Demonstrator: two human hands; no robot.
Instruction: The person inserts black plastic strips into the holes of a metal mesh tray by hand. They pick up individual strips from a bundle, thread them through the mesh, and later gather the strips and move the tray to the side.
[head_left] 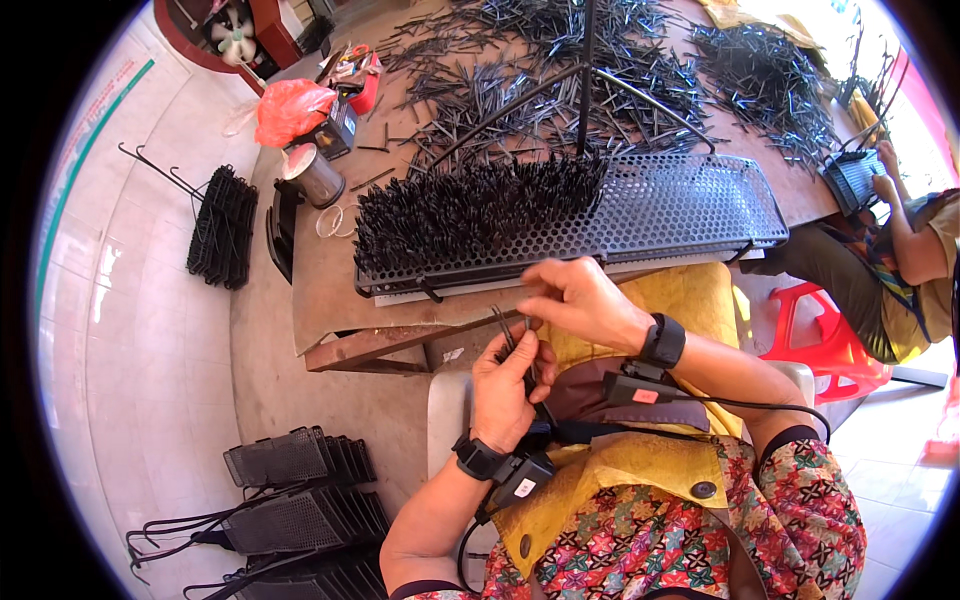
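The left hand (505, 385) is curled shut around a small bundle of thin black metal pins (508, 330), whose tips poke up toward twelve o'clock, and the right hand (570, 298), just at its one o'clock, has fingertips pinched together on one pin at the bundle's top. If the left grip loosens while that pin is drawn out, I judge the others could slide into the lap. At twelve o'clock lies the perforated black tray (690, 205), its left half bristling with upright pins; a careless reach could knock those askew.
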